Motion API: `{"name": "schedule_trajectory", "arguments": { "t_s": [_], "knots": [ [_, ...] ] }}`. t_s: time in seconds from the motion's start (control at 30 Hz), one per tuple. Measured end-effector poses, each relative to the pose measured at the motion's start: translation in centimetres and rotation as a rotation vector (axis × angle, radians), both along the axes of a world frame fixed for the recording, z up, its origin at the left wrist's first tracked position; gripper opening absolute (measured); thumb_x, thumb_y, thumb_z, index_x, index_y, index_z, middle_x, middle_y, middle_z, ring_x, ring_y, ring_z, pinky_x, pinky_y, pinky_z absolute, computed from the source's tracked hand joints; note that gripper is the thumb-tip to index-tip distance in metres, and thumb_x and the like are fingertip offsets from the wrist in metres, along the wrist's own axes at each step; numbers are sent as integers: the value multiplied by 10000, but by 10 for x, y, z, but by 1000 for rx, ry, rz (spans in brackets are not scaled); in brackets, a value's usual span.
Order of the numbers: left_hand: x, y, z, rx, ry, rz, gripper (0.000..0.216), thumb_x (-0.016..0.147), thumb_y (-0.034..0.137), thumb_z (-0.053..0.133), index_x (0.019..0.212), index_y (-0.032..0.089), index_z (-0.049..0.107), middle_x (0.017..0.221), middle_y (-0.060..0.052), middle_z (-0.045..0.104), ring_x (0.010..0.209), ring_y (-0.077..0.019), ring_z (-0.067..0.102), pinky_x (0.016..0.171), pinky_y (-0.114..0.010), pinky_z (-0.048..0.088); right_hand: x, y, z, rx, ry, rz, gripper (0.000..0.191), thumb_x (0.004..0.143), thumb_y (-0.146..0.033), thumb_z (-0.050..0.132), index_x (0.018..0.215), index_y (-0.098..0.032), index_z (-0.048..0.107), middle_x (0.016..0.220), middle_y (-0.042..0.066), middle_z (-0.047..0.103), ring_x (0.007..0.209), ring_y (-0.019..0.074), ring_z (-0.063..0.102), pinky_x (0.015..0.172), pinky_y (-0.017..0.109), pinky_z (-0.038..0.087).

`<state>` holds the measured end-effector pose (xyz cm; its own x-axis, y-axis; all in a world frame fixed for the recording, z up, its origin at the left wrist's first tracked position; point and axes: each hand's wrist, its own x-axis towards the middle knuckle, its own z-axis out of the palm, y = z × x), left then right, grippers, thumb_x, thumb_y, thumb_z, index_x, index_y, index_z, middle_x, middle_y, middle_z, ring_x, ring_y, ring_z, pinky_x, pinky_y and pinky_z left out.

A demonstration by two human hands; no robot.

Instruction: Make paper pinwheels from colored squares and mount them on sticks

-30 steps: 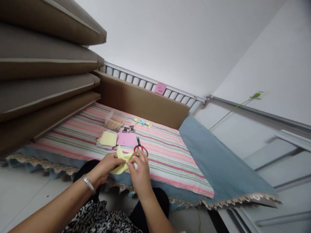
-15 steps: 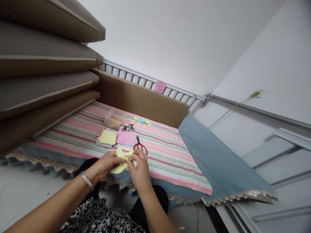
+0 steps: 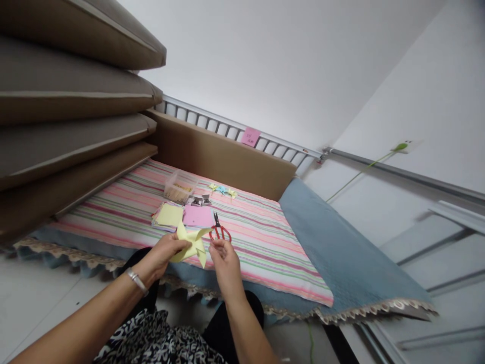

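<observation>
My left hand point(image 3: 166, 251) pinches a folded yellow paper shape point(image 3: 191, 243) with pointed flaps, held just over the near edge of the striped bed cover point(image 3: 265, 253). Just to its right, my right hand point(image 3: 224, 255) has fingers curled in a pinch, slightly apart from the paper; what it holds, if anything, is too small to see. Red-handled scissors point(image 3: 219, 230) lie on the cover just beyond my right hand. A pink paper square point(image 3: 197, 216) and a stack of coloured squares with yellow on top point(image 3: 167, 216) lie behind the held paper.
A clear plastic box point(image 3: 179, 187), small dark clips point(image 3: 200, 200) and small folded paper figures point(image 3: 223, 190) sit farther back. Brown cushions point(image 3: 68, 101) are stacked on the left. A blue quilt point(image 3: 341, 263) covers the right side. A railing with a pink note point(image 3: 250, 137) runs along the wall.
My right hand has let go of the yellow paper and drawn slightly right. The paper now shows spread pointed flaps in my left hand.
</observation>
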<state>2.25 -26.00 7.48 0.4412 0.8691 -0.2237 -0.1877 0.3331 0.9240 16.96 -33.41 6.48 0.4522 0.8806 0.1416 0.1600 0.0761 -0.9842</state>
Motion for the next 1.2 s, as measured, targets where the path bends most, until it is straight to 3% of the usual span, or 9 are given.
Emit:
{"name": "schedule_trajectory", "arguments": {
  "t_s": [0.13,0.27,0.47,0.67,0.8,0.97,1.1,1.2],
  "knots": [
    [2,-3,1,11,-15,-14,167,549,188,684,691,100,688,602,-45,691,509,-135,560,517,-224,377,-4,6,-8,-76,188,83,327,677,-427,669,852,-153,635,748,47,689,705,187,633,666,287,466],
    [7,-8,-4,17,-10,-48,151,555,184,665,678,98,690,590,-53,690,495,-140,564,515,-230,383,-11,12,-13,-114,254,154,254,596,-340,709,734,-133,661,630,21,666,592,156,600,597,261,456],
    [11,-10,-28,8,12,-60,157,577,204,657,691,100,688,593,-57,688,509,-147,568,520,-232,374,-8,16,-26,-168,227,163,75,595,-203,633,617,-132,625,531,-15,608,501,116,518,503,217,397],
    [16,6,-50,-20,51,-32,139,570,190,659,679,104,668,600,-46,679,486,-136,545,491,-228,355,-4,34,-51,-187,179,170,73,613,-202,605,635,-134,621,539,-9,608,504,123,514,510,224,401],
    [10,45,-59,-71,21,52,129,566,196,684,647,97,663,569,-37,660,491,-137,549,491,-230,386,6,64,-69,-207,112,187,170,691,-292,572,721,-136,631,582,17,639,535,146,569,556,253,449],
    [-3,124,-68,-152,-93,320,138,546,137,722,672,99,681,675,-50,700,634,-161,619,613,-254,504,37,120,-93,-238,-48,123,142,671,-200,586,772,-140,665,666,43,661,648,181,606,628,275,453],
    [3,190,-63,-195,-201,481,56,588,69,677,603,119,658,632,-7,678,598,-122,600,685,-292,556,52,173,-105,-277,-153,93,171,698,-176,576,820,-138,689,724,66,678,694,195,618,653,284,446],
    [18,230,-56,-154,-281,509,83,612,68,657,563,133,635,613,12,667,547,-103,577,679,-299,569,56,209,-110,-316,-208,105,178,711,-176,581,844,-148,695,779,74,694,723,196,630,663,281,446]
  ]
}}
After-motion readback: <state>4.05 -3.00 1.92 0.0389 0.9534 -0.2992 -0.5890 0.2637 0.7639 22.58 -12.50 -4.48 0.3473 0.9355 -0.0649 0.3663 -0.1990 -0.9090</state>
